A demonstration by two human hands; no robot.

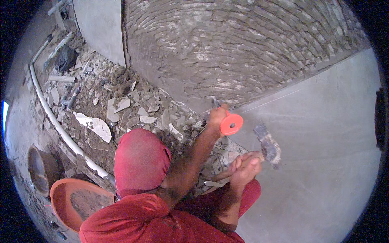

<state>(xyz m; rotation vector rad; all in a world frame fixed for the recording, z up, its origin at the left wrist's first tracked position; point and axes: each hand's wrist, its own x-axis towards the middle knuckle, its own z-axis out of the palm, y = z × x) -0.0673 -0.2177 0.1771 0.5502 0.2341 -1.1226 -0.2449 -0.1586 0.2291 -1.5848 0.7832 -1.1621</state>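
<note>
In my left hand (218, 116) is a chisel (214, 101) with a round orange hand guard (232, 124). Its metal end lies where the ridged grey mortar surface (227, 52) meets the broken rubble and the smooth grey surface. My right hand (245, 168) grips the wooden handle of a hammer, its fingers wrapped around it. The mortar-stained hammer head (268, 143) is slightly blurred and stands apart from the chisel, to its lower right. Whether the chisel's tip bites into the mortar cannot be made out.
Broken tile pieces and rubble (152, 107) cover the ground at left, with a large white shard (95, 125). A white pipe (56, 121) curves along them. An orange tub (60, 192) and a dark bucket (34, 172) stand lower left. A smooth grey surface (316, 170) fills the right.
</note>
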